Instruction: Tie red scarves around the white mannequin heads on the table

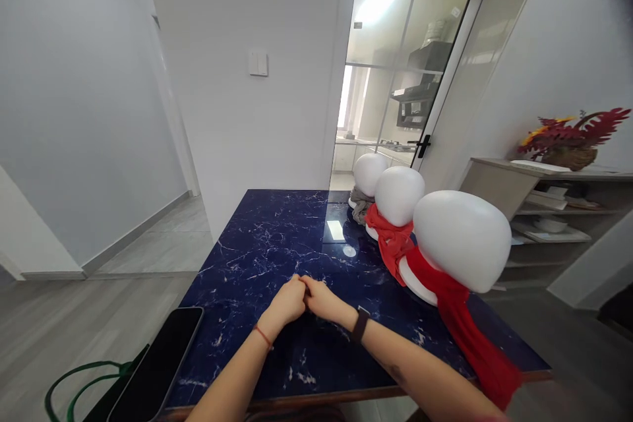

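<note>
Over the dark blue marbled table [267, 231], my left hand [288, 300] and my right hand [324, 300] are brought together, touching at the fingers. Both are closed with curled fingers, and no object shows between them. A thin red string circles my left wrist, and a dark band is on my right wrist. To the right stands a row of three smooth white mannequin heads. The nearest head [462, 237] wears a dark red scarf [475, 336]. The middle head [399, 194] has a lighter red scarf [393, 244], and the farthest head [370, 173] a grey scarf [363, 204].
A black smartphone [158, 362] lies at the table's left front corner, beside a green cord [93, 366]. Behind the table are a wall and a glass door [386, 79]. A shelf unit [494, 175] bearing a plant basket [568, 157] stands at right.
</note>
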The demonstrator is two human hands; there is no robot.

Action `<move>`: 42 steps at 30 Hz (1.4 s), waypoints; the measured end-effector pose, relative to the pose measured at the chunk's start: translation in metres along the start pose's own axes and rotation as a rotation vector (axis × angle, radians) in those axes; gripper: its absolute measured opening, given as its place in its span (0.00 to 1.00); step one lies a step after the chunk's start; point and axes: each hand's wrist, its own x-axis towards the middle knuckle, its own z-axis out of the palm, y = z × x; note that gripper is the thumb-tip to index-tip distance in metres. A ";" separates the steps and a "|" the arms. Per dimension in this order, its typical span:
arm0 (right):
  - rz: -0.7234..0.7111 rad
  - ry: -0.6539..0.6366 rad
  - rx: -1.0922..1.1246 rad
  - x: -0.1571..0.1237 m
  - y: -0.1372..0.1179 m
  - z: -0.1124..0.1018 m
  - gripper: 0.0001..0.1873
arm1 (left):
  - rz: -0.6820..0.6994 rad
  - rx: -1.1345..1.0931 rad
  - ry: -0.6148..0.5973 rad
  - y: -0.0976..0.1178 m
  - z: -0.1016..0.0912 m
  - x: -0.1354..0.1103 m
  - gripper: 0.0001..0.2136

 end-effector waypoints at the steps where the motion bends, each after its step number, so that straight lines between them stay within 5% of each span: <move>1: -0.023 0.041 -0.026 0.012 0.007 -0.006 0.12 | 0.006 0.011 0.018 0.000 -0.001 0.014 0.16; 5: -0.056 0.170 0.007 0.048 0.033 -0.021 0.12 | 0.110 -0.006 0.097 -0.009 0.004 0.052 0.18; 10: -0.032 0.357 0.160 0.045 0.052 -0.034 0.14 | 0.315 -0.149 0.374 -0.036 0.022 0.059 0.23; 18: -0.162 1.315 -0.177 0.000 0.036 -0.115 0.12 | 0.163 -0.341 0.562 -0.058 0.017 0.058 0.14; 23: -0.149 1.754 -0.408 -0.055 0.026 -0.156 0.12 | 0.171 -0.373 0.524 -0.053 0.016 0.056 0.13; 28: 0.151 2.032 -0.399 -0.156 0.060 -0.198 0.23 | 0.162 -0.409 0.494 -0.051 0.017 0.057 0.11; 29: 0.219 2.022 -0.312 -0.174 0.077 -0.207 0.23 | 0.159 -0.413 0.494 -0.051 0.018 0.058 0.11; 32: 0.414 1.499 0.093 -0.210 0.137 -0.232 0.30 | 0.155 -0.419 0.504 -0.052 0.019 0.059 0.11; 35: 0.419 1.021 0.144 -0.218 0.180 -0.245 0.35 | 0.161 -0.420 0.508 -0.052 0.017 0.057 0.11; 38: 0.393 0.821 0.066 -0.211 0.186 -0.250 0.33 | 0.173 -0.428 0.511 -0.050 0.016 0.055 0.11; 42: 0.402 0.650 0.029 -0.201 0.153 -0.255 0.28 | 0.223 -0.429 0.499 -0.040 0.018 0.051 0.13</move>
